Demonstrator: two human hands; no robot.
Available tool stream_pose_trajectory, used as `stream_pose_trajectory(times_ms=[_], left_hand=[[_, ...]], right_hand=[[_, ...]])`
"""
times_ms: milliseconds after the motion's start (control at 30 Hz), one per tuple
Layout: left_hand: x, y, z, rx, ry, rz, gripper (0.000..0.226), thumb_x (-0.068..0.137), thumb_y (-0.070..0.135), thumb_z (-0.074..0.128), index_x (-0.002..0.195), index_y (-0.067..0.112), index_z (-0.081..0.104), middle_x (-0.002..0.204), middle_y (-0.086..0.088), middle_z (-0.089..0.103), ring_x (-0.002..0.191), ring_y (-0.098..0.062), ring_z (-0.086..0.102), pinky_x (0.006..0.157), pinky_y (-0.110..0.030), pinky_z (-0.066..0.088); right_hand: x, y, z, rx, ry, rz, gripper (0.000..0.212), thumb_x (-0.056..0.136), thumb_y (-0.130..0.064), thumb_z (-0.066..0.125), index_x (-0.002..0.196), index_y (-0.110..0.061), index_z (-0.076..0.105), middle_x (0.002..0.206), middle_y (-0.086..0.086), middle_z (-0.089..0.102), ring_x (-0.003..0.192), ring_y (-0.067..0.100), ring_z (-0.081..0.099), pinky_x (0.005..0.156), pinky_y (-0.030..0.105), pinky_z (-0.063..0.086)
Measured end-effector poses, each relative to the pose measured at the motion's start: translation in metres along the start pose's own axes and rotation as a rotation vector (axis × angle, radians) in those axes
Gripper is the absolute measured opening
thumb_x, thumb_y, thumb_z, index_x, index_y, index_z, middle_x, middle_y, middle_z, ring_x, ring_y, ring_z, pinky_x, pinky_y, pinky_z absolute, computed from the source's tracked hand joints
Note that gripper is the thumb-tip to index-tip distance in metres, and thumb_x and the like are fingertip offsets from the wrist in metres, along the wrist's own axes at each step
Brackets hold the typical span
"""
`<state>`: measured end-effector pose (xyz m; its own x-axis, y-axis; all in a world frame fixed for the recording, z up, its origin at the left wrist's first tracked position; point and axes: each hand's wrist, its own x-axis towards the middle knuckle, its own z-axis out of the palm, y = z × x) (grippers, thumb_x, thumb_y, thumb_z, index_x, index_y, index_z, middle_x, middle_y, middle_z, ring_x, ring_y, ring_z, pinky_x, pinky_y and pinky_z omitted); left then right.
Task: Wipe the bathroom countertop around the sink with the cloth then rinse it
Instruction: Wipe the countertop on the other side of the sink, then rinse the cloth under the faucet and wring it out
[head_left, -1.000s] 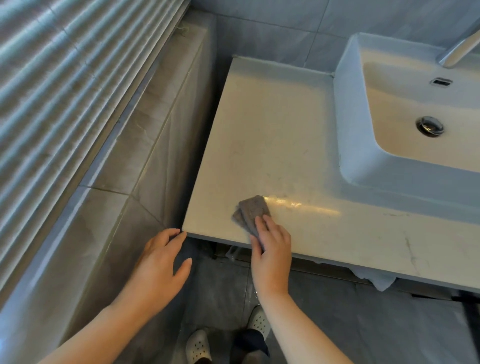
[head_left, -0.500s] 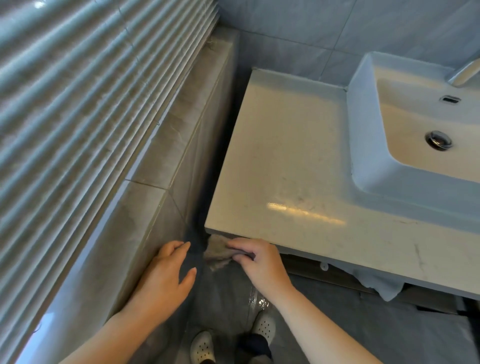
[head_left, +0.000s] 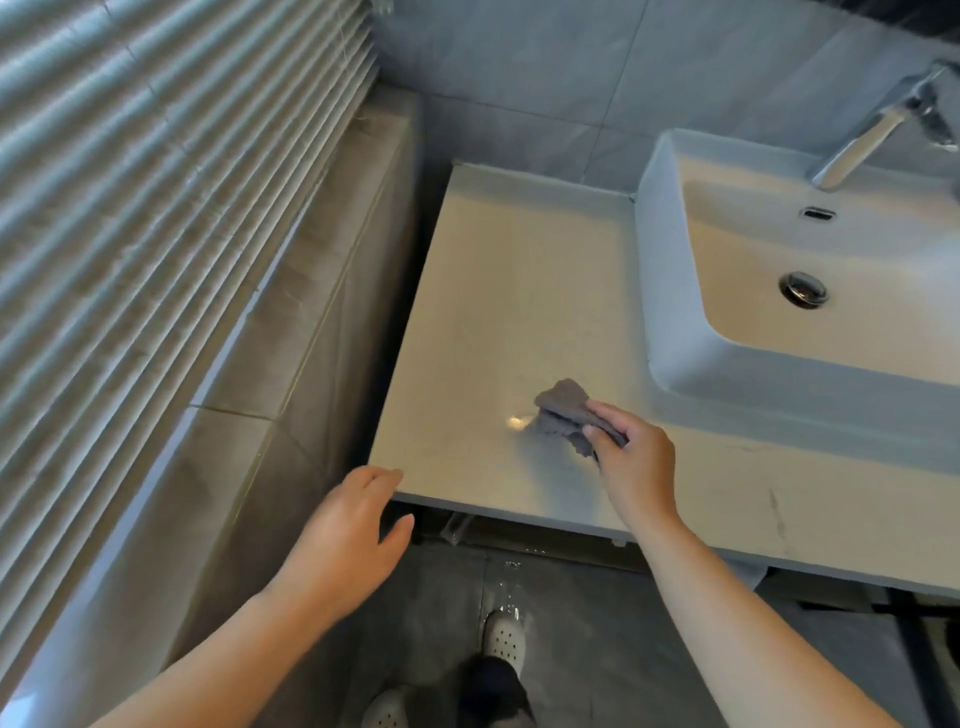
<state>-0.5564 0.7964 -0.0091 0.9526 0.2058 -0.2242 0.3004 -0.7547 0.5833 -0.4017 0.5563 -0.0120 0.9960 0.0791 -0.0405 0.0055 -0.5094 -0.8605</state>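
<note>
The right grip (head_left: 634, 462) pinched the grey cloth (head_left: 563, 402), fingers curled over its near right edge, and held it down on the table (head_left: 493, 312) towards the near side, just left of the sink (head_left: 670, 312). The left grip (head_left: 348, 540) was open and held nothing, its fingertips at the table's near left corner. A tap (head_left: 872, 140) stood at the sink's far side.

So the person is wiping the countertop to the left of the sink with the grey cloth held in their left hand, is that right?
Not quite: the grey cloth is in the right hand, not the left, as the head view shows. It is on the countertop left of the sink; the left hand holds nothing.
</note>
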Motion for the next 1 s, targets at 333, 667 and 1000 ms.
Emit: stream_pose_trajectory(times_ms=[333,667,1000], left_hand=[[0.032,0.010,0.006,0.018,0.046,-0.055,0.055,0.089,0.030,0.060,0.140,0.014,0.043,0.136,0.004,0.046,0.094,-0.006,0.053,0.080,-0.015,0.040],[0.042,0.020,-0.019,-0.001,0.010,-0.020,0.055,0.091,0.041,0.052,0.141,0.021,0.040,0.138,0.009,0.043,0.110,-0.006,0.051,0.089,-0.016,0.041],[0.059,0.106,-0.049,-0.404,-0.460,0.111,0.080,0.064,0.073,0.063,0.133,0.040,0.045,0.122,0.022,0.057,0.109,0.003,0.056,0.098,-0.026,0.046]], right_hand=[[0.002,0.022,0.072,-0.048,-0.236,-0.080,0.039,0.086,-0.006,0.065,0.123,-0.018,0.063,0.123,-0.010,0.058,0.116,-0.002,0.049,0.098,0.003,0.029],[-0.004,-0.034,0.004,0.053,-0.552,0.029,0.032,0.080,-0.015,0.072,0.107,-0.032,0.069,0.102,-0.020,0.068,0.095,-0.008,0.061,0.081,0.006,0.044],[-0.035,-0.106,-0.095,-0.037,-0.530,-0.063,0.024,0.073,-0.007,0.077,0.087,-0.025,0.072,0.088,-0.009,0.071,0.079,0.006,0.065,0.068,0.013,0.047]])
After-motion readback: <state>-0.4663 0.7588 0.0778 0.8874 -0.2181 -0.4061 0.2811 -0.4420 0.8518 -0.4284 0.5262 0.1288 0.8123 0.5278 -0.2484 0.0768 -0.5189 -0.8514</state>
